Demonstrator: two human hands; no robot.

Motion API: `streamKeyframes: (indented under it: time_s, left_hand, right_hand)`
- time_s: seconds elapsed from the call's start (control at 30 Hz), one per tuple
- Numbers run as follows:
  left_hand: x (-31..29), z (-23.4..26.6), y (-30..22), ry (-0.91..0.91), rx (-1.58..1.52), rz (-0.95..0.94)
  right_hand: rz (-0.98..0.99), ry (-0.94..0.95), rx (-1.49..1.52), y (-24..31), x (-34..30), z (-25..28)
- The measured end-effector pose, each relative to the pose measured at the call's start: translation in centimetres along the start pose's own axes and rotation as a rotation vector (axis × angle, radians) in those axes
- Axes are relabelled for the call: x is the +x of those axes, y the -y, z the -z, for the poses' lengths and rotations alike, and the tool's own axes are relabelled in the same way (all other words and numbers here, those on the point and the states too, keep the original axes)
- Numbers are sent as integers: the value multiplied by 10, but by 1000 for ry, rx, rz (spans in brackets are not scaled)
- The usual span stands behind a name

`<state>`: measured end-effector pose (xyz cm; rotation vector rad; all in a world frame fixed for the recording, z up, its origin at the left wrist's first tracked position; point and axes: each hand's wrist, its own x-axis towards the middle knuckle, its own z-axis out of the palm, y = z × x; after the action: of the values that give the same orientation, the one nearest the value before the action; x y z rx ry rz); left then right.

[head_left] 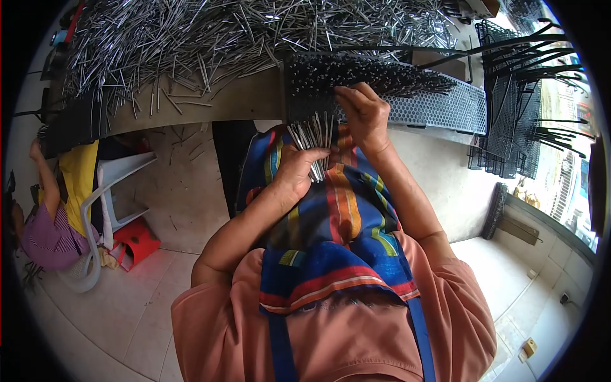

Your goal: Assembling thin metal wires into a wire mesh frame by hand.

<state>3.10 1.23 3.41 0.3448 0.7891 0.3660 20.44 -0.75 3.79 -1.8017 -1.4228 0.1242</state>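
Note:
A fanned bundle of thin silvery metal rods (314, 132) is clasped in my left hand (294, 170), over my lap, with the thumb lying across it. Just up and to the right, my right hand (366, 114) is pinched together at the near edge of a rack. Whatever sits between its fingertips is hidden or too small to make out. The rack is a long perforated metal plate (439, 109). Many dark-tipped rods (356, 70) stand upright in its left and far part, while bare holes show along the near right.
A large heap of loose metal rods (242, 28) covers the back of the worktable (245, 102). Black mesh racks with long hooked bars (547, 48) stand at the right. To the left, another person (54, 235) sits on a white plastic chair (95, 223) beside a red container (137, 244).

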Motion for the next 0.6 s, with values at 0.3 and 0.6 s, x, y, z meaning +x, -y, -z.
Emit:
streamKeyframes:
  time_s: [0.3, 0.6]
  left_hand:
    - [6, 2, 15, 11, 107, -31]
    - [6, 5, 18, -81, 159, 5]
  right_hand:
    - [-921, 417, 775, -5, -24, 22]
    - [-361, -311, 609, -16, -2, 26]
